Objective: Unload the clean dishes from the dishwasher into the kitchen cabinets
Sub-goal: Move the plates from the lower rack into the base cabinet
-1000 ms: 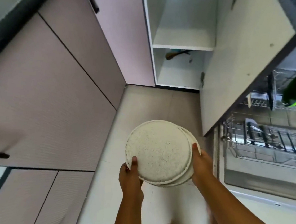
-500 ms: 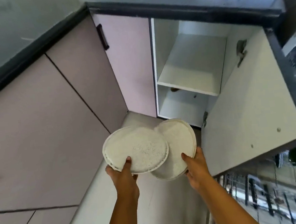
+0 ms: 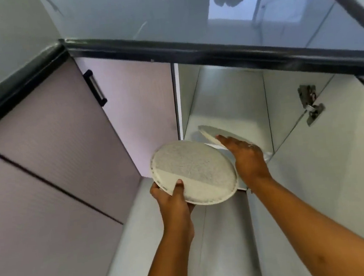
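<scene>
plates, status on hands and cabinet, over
Left hand grips near plate by rim. Right hand holds second plate, tilted, entering open cabinet. No obstruction seen.

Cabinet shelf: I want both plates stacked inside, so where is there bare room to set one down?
The shelf is bare behind the far plate, toward the back, between the side walls. The front is crowded: the right hand holds that plate tilted there, and the left hand grips the near plate just outside the opening.
</scene>
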A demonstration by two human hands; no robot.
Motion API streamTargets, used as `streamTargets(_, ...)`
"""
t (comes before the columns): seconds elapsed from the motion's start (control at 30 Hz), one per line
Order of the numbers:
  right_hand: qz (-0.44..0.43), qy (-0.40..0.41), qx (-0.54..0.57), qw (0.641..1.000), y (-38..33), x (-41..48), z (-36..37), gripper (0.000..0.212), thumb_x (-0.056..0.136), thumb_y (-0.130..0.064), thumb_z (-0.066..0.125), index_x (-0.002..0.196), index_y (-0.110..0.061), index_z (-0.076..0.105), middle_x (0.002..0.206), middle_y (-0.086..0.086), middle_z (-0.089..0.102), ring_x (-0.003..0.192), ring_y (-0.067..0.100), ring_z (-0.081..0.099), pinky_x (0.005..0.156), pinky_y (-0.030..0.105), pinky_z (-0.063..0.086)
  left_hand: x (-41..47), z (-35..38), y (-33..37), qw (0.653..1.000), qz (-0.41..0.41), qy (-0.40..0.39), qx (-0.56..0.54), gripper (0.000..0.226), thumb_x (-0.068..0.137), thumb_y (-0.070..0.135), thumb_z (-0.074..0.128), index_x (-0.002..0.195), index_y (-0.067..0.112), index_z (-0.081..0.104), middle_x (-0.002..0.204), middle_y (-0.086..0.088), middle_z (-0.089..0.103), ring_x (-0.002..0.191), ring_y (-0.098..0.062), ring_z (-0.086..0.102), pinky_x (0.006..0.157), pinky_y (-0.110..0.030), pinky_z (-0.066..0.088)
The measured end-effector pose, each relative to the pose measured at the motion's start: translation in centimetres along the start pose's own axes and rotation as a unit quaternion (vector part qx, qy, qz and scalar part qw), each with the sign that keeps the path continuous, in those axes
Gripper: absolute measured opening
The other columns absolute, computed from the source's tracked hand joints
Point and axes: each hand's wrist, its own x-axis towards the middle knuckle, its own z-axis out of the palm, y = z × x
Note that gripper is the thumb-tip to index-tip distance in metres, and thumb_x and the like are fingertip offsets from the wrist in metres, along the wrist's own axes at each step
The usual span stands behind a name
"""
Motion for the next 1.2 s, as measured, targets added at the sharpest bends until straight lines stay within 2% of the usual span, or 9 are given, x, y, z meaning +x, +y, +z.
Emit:
streamTargets(0.1, 0.009, -0.038, -0.101, 0.994, 2.2, 3.1, 1.3, 0.07, 0.082, -0.014, 0.069, 0.143, -0.03, 0.039, 0.138, 0.013, 0.053, 0.124, 0.034, 0.054, 0.102, 0.056, 0.038, 2.5, 1.2, 0.8, 0.999, -0.022, -0.035, 0.015, 0.046, 0.096, 0.01, 0.049, 0.134, 0.03, 0.032, 0.125, 0.001, 0.048, 0.112, -0.024, 0.052, 0.072, -0.036, 0.055)
streamTargets(0.23, 0.018, -0.126, -0.197, 0.972, 4.3, 5.6, 2.5, 0.069, 0.094, -0.02, 0.053, 0.15, -0.037, 0.017, 0.155, 0.004, 0.03, 0.141, 0.027, 0.032, 0.114, 0.048, 0.022, 5.4, 3.1, 0.3, 0.996, -0.015, -0.056, 0.063, 0.043, 0.098, 0.016, 0.046, 0.135, 0.033, 0.033, 0.127, 0.001, 0.046, 0.113, -0.023, 0.051, 0.074, -0.037, 0.055)
streamTargets(0.33, 0.013, -0.142, -0.187, 0.972, 6.3, 7.1, 4.5, 0.068, 0.096, -0.011, 0.045, 0.15, -0.037, 0.015, 0.158, 0.003, 0.022, 0.144, 0.028, 0.023, 0.115, 0.046, 0.017, 7.0, 4.4, -1.4, 0.996, 0.025, -0.052, 0.074, 0.036, 0.099, 0.021, 0.042, 0.132, 0.033, 0.035, 0.128, 0.001, 0.047, 0.114, -0.021, 0.051, 0.084, -0.042, 0.054)
streamTargets(0.43, 0.012, -0.167, -0.211, 0.963, 8.4, 9.3, 6.9, 0.066, 0.098, -0.021, 0.045, 0.151, -0.037, 0.008, 0.16, 0.0, 0.014, 0.146, 0.027, 0.016, 0.117, 0.048, 0.015, 8.2, 5.0, -3.5, 0.995, 0.053, -0.039, 0.074, 0.033, 0.098, 0.026, 0.042, 0.13, 0.034, 0.037, 0.121, 0.007, 0.051, 0.115, -0.016, 0.052, 0.095, -0.048, 0.049)
streamTargets(0.57, -0.01, -0.165, -0.213, 0.963, 12.1, 13.5, 9.9, 0.057, 0.1, -0.033, 0.039, 0.15, -0.038, 0.012, 0.159, -0.002, 0.016, 0.145, 0.027, 0.017, 0.116, 0.051, 0.016, 9.0, 5.9, -5.9, 0.993, 0.097, -0.039, 0.048, 0.029, 0.098, 0.028, 0.04, 0.125, 0.039, 0.039, 0.119, 0.018, 0.053, 0.115, -0.008, 0.052, 0.099, -0.046, 0.047)
streamTargets(0.83, 0.01, -0.151, -0.231, 0.961, 16.8, 20.1, 11.1, 0.062, 0.097, -0.038, 0.046, 0.15, -0.036, 0.015, 0.16, -0.002, 0.014, 0.146, 0.027, 0.016, 0.117, 0.052, 0.015, 12.2, 9.3, -9.1, 0.995, 0.077, -0.058, -0.014, 0.03, 0.099, 0.025, 0.039, 0.126, 0.038, 0.042, 0.12, 0.018, 0.058, 0.107, -0.003, 0.059, 0.072, -0.028, 0.058)
streamTargets(1.0, 0.022, -0.191, -0.232, 0.953, 18.1, 20.8, 11.1, 0.075, 0.09, -0.047, 0.055, 0.151, -0.034, 0.015, 0.16, 0.002, 0.011, 0.146, 0.028, 0.012, 0.118, 0.052, 0.012, 13.7, 10.4, -9.2, 0.996, 0.05, -0.055, -0.056, 0.032, 0.099, 0.022, 0.039, 0.128, 0.035, 0.044, 0.116, 0.013, 0.062, 0.102, -0.006, 0.063, 0.069, -0.025, 0.058)
streamTargets(1.1, 0.016, -0.104, -0.184, 0.977, 18.0, 19.9, 10.7, 0.067, 0.083, -0.046, 0.064, 0.142, -0.024, 0.042, 0.147, 0.013, 0.036, 0.135, 0.038, 0.031, 0.109, 0.051, 0.027, 14.3, 10.9, -9.0, 0.995, 0.037, -0.046, -0.075, 0.034, 0.1, 0.021, 0.039, 0.13, 0.033, 0.045, 0.113, 0.014, 0.063, 0.095, -0.002, 0.065, 0.066, -0.022, 0.058)
streamTargets(1.2, -0.05, 0.053, -0.171, 0.983, 18.3, 18.8, 10.6, 0.025, 0.084, -0.024, 0.064, 0.102, -0.007, 0.066, 0.099, 0.017, 0.065, 0.09, 0.037, 0.063, 0.073, 0.041, 0.049, 15.1, 11.4, -9.0, 0.995, 0.025, -0.044, -0.087, 0.033, 0.1, 0.02, 0.038, 0.13, 0.031, 0.046, 0.115, 0.011, 0.064, 0.101, -0.007, 0.064, 0.072, -0.024, 0.059)
